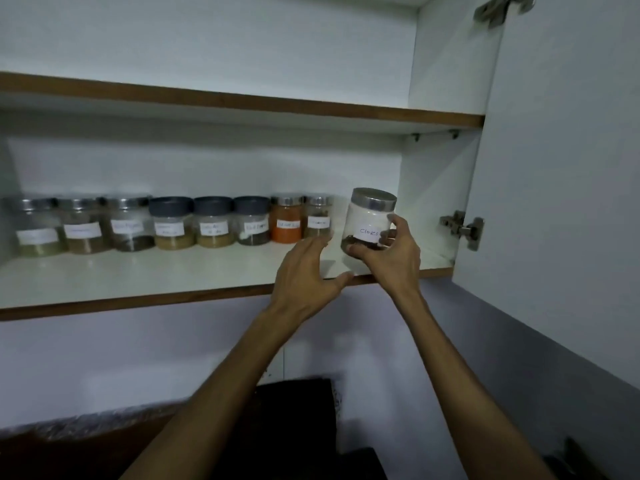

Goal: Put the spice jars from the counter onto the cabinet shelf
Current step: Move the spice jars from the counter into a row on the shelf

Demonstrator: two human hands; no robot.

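Note:
My right hand (391, 252) grips a clear jar labelled "Cloves" (369, 216) with a silver lid, held tilted just above the right end of the lower cabinet shelf (138, 275). My left hand (304, 271) is spread with fingers apart, empty, its thumb at the shelf's brown front edge, just left of the jar. A row of several labelled spice jars (173, 223) stands along the back of the shelf; the nearest, a small silver-lidded jar (318, 216), is just behind my left fingertips.
The open cabinet door (554, 168) stands to the right with a metal hinge (462, 230). An upper shelf (242, 102) runs above. A white wall lies below the cabinet, and a dark counter area (294, 427) lies at the bottom.

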